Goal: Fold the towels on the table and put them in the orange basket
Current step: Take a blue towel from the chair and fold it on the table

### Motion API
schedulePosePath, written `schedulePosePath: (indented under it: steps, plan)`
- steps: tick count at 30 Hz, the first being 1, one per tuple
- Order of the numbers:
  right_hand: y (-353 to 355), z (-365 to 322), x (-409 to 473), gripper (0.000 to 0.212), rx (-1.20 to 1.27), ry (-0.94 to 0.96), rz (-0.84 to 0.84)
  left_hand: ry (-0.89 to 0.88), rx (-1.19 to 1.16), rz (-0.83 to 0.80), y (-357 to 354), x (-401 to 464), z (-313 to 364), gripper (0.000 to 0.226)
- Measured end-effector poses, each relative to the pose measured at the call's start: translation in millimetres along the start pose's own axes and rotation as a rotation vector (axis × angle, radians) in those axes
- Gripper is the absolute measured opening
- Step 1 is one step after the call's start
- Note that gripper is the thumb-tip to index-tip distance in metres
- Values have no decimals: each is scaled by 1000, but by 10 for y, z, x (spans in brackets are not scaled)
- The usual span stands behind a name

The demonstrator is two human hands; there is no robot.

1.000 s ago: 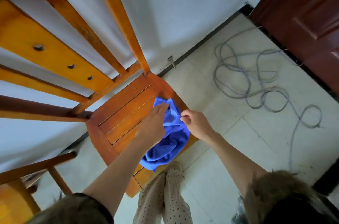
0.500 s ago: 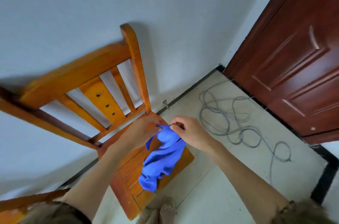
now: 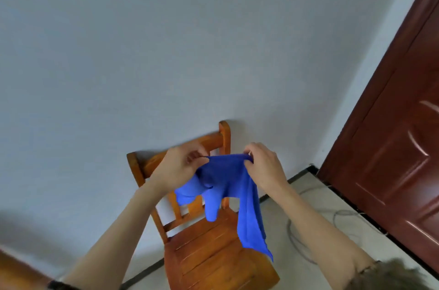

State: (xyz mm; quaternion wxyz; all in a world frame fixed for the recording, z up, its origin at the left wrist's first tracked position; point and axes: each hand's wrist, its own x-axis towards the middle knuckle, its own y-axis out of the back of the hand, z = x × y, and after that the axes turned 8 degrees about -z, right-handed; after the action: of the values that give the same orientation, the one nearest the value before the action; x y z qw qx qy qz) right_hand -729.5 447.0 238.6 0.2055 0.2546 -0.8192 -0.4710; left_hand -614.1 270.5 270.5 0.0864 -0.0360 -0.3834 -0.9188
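A blue towel (image 3: 232,185) hangs in the air above the seat of a wooden chair (image 3: 213,256). My left hand (image 3: 180,168) pinches its upper edge on the left side. My right hand (image 3: 266,166) pinches the same edge on the right. The cloth is stretched between them at the top, and bunched folds and one long corner droop down toward the seat. No orange basket and no table appear in the head view.
The chair stands against a pale wall (image 3: 166,52). A dark red door (image 3: 392,147) fills the right side. A grey cable (image 3: 337,216) lies coiled on the tiled floor beside the chair. Another piece of wood (image 3: 14,273) shows at the lower left.
Both hands have lifted the blue towel off the chair seat and pulled its top edge apart. The view has tilted up from the seat toward the wall.
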Motion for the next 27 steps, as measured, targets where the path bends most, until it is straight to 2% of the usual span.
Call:
schedulePosePath:
  steps: [6, 10, 13, 19, 27]
  plan:
    - [259, -402, -4, 13, 130, 116, 136, 136, 6, 354, 540, -685, 317, 21]
    - [303, -723, -92, 13, 131, 226, 155, 258, 53, 632, 771, -1288, 454, 10]
    - [192, -1029, -187, 13, 145, 295, 146, 367, 92, 766, 896, -1805, 509, 10]
    - [-236, -1834, -443, 20, 228, 440, 48, 564, 186, 980, 1165, -2938, 644, 9]
    - [-956, -3296, -1310, 21, 451, 562, -315, 811, 247, 1246, 1338, -4635, 734, 8]
